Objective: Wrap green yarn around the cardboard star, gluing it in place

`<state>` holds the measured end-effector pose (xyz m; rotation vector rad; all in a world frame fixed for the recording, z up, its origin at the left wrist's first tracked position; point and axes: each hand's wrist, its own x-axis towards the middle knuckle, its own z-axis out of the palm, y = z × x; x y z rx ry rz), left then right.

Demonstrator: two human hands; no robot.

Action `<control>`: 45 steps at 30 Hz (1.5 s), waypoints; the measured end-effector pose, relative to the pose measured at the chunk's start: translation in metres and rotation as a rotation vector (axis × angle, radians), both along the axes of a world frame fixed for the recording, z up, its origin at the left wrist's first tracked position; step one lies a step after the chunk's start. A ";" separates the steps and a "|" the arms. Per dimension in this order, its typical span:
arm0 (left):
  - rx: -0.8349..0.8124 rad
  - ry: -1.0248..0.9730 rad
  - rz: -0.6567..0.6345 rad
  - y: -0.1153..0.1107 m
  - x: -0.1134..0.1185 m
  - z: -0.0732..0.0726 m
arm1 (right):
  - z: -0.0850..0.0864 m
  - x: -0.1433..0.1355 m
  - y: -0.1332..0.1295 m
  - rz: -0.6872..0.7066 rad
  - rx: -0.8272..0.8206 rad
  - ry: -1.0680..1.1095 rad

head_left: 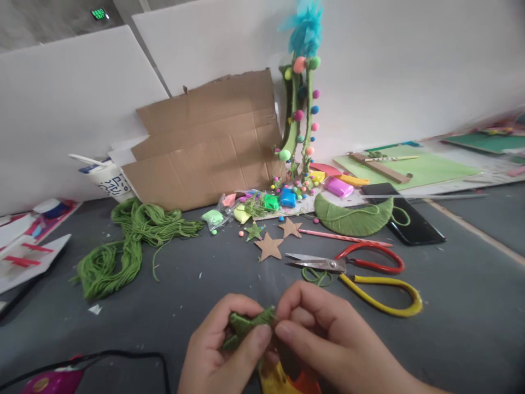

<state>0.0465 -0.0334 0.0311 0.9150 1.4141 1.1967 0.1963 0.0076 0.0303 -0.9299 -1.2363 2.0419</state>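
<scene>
In my left hand (221,350) is a small star wrapped in green yarn (246,324), pinched between thumb and fingers. My right hand (328,328) is closed at the star's right tip, thumb against forefinger, on what looks like the end of the green yarn; the fingers mostly hide it. Beyond the hands lie a bare cardboard star (269,247), a smaller cardboard star (290,227) and a green star (254,231). Scissors (328,264) with one red and one yellow handle rest open to the right. Below my hands a yellow and orange object (279,380) is partly hidden.
Green yarn skeins (131,246) lie left, before leaning cardboard (213,148). A pom-pom-covered stand (301,109) rises at the back. A green yarn-wrapped crescent (353,216), a pink pencil (344,237) and a black phone (418,227) lie right. A black cable (123,353) crosses the lower left.
</scene>
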 end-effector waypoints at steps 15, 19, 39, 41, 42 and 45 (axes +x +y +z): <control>-0.057 -0.291 -0.134 0.001 -0.005 -0.006 | -0.002 0.000 0.004 0.031 -0.092 0.041; -0.132 -0.455 -0.175 0.003 -0.005 -0.007 | -0.002 0.002 0.006 0.002 -0.075 0.057; -0.249 -0.850 -0.398 0.006 0.000 -0.016 | -0.007 0.004 0.004 0.054 0.065 0.092; -0.291 -0.806 -0.324 0.006 0.001 -0.010 | -0.007 0.003 0.005 -0.018 0.022 0.085; -0.235 -0.792 -0.309 0.006 0.001 -0.008 | -0.007 0.003 0.006 -0.053 0.000 0.076; -0.159 -0.490 -0.257 0.005 0.000 -0.001 | -0.006 0.003 0.007 -0.103 -0.018 0.004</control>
